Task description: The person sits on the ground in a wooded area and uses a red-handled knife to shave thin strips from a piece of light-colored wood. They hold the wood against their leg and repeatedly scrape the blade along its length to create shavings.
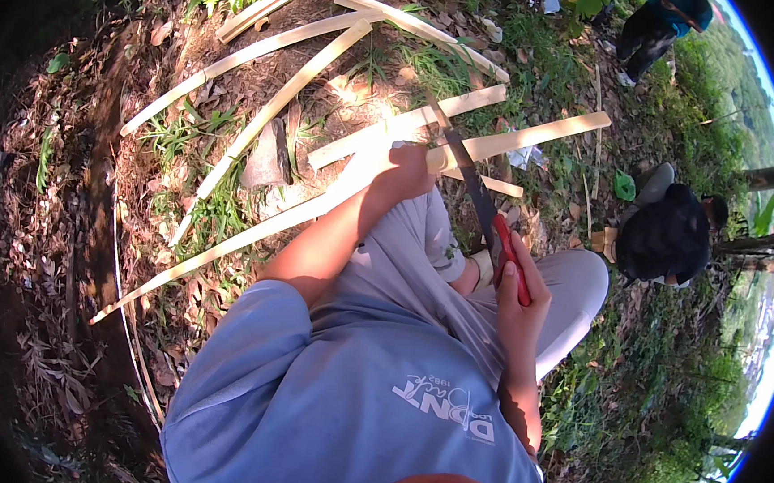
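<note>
We are seeing a long, pale, flat strip of wood or bamboo [318,203] lying crosswise in front of our body, its long axis slanting from lower left to upper right. Our left hand [405,173] is gripping it and is the nearer of our two hands. Glare and that hand are covering its middle, so we are not able to tell whether it is one unbroken piece. Below the strip's right part, our right hand [524,303] is closing round the red handle of a dark, narrow-bladed hand tool [472,183], seemingly a saw. The blade is crossing the strip steeply, just right of our left hand, with its tip pointing past the far edge; we are not making out whether the metal is touching. This crossing, so near our left fingers, is looking like the relation that matters most.

Beyond the strip, a shorter pale flat strip [482,98] is running roughly parallel; a long, slightly bowed pale strip [275,112] is lying above its left part. Right of the strip's far end, a crumpled green plastic bag [624,186] is resting on the ground, its contents not showing.
</note>
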`<state>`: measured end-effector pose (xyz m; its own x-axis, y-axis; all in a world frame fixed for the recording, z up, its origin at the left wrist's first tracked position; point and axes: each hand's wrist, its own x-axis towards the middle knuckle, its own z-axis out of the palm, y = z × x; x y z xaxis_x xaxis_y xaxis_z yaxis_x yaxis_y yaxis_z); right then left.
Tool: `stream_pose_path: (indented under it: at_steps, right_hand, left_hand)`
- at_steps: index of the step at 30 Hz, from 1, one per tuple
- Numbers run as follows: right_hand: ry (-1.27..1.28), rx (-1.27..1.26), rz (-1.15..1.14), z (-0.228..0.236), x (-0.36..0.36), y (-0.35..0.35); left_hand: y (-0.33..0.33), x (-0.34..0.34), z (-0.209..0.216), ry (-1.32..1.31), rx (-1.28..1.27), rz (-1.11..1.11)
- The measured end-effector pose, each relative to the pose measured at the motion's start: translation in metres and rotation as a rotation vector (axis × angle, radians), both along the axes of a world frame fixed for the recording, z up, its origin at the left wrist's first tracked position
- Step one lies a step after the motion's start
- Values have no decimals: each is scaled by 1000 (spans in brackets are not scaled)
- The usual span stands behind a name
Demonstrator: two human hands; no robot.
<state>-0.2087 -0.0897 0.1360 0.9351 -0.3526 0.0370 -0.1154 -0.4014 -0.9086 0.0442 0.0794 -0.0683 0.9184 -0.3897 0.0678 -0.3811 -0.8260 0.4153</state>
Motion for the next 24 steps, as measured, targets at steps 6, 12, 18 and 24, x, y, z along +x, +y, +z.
stream_pose_path:
  at_steps: [6, 12, 18, 24]
  right_hand:
    - [-8, 60, 34, -14, 4, 18]
    - [-15, -13, 70, -5, -4, 22]
    - [-87, -135, 131, -3, -22, 19]
    - [-40, -193, 88, -3, -38, 18]
  left_hand:
    - [41, -10, 48, 186, -192, 29]
    - [44, -19, 11, -74, -312, -21]
    - [40, -27, 5, -134, -271, -31]
    - [38, -31, 28, -99, -247, -73]
